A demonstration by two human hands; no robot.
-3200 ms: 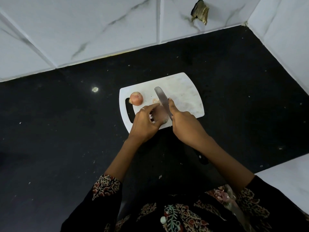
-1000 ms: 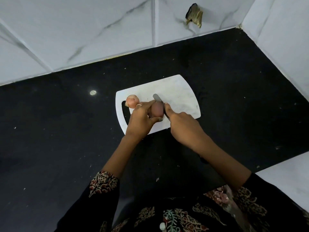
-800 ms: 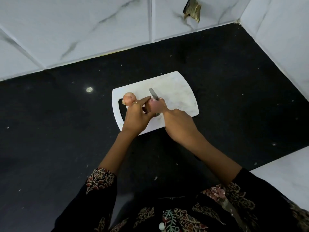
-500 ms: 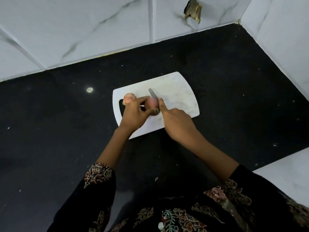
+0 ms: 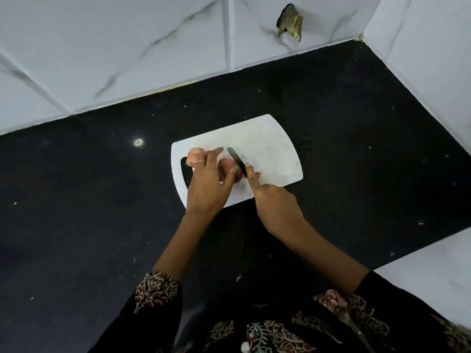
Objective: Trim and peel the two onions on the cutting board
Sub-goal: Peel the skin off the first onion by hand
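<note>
A white cutting board (image 5: 270, 146) lies on the black counter. My left hand (image 5: 207, 186) grips a pinkish onion (image 5: 226, 167) near the board's middle, thumb over its front. My right hand (image 5: 274, 202) holds a knife (image 5: 236, 159), forefinger stretched along the blade's back, with the blade against the onion's right side and its tip pointing away from me. A second onion (image 5: 195, 154) with its skin on sits at the board's left end, just beyond my left fingers and partly hidden by them. The knife's handle is hidden inside my right hand.
The black counter (image 5: 102, 200) runs back to white marble wall tiles (image 5: 127, 47) behind and on the right. A hole breaks the back tile (image 5: 289, 21). A white ledge (image 5: 433, 271) sits at the near right. My patterned sleeves fill the bottom.
The knife has shifted from lying over the onion to resting against its right side. My left hand has kept its grip on the onion, turning it slightly.
</note>
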